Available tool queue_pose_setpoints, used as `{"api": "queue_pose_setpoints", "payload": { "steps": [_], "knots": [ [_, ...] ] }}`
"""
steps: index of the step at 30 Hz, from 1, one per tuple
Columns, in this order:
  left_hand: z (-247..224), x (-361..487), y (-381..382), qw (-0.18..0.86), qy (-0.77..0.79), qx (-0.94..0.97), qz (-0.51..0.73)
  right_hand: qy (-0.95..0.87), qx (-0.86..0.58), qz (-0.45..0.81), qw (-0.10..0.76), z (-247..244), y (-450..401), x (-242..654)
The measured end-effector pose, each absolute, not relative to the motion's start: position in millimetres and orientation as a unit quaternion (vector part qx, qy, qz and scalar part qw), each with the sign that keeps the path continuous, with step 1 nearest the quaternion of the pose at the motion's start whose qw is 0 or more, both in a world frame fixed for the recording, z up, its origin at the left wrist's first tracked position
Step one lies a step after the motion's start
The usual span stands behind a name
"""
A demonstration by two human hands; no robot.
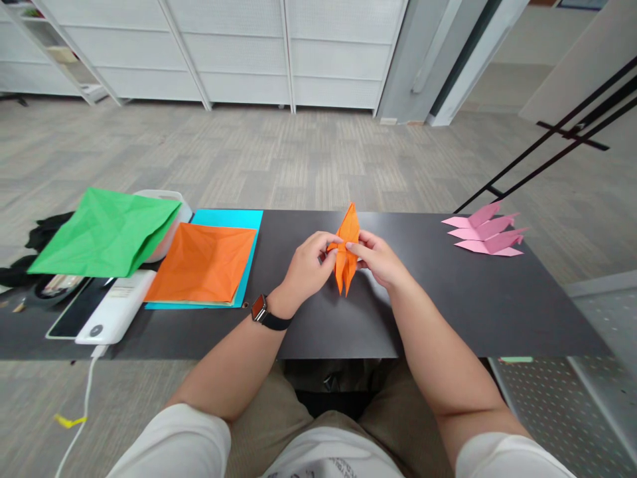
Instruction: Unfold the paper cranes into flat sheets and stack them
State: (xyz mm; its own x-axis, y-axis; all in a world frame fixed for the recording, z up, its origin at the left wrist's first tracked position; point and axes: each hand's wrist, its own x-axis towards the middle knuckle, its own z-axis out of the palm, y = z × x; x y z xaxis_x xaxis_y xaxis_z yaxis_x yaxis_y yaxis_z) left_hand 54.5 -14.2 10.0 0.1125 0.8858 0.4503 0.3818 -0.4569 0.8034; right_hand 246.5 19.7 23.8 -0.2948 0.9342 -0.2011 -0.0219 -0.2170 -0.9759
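1. Centrally, a folded orange paper figure [347,251] stood upright over the matte black table [448,305], a narrow, creased diamond with a sharp tip above and two thin points below.
2. The left hand [306,269] pinched its left edge at the waist, fingers closed on the paper; a dark watch [261,311] with a brown face circled that wrist.
3. The right hand [378,260] gripped the opposite edge the same way, thumb and fingers closed on the fold.
4. Left of the hands lay a flat, crease-marked orange sheet [202,262] on top of a smooth cyan sheet [233,218].
5. Farther left, a crumpled green sheet [107,232] draped over a white container [169,199], with a glossy white power bank [117,307] just beside a dark phone [74,315].
6. At the table's far right corner sat pink folded pieces [485,234], long pointed shapes fanned together, well apart from the hands.
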Motion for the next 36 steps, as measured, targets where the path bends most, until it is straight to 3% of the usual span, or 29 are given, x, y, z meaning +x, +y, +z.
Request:
{"api": "queue_pose_setpoints", "payload": {
  "steps": [20, 31, 36],
  "knots": [
    [15, 56, -19, 0.21, 0.467, 0.72, 0.468, -0.515, -0.43, 0.618, 0.411, 15, 20, 241],
    [16, 54, -20, 0.168, 0.457, 0.73, 0.48, -0.612, -0.424, 0.483, 0.461, 14, 18, 241],
    [20, 54, -23, 0.14, 0.462, 0.735, 0.477, -0.589, -0.421, 0.513, 0.461, 15, 17, 240]
  ]
}}
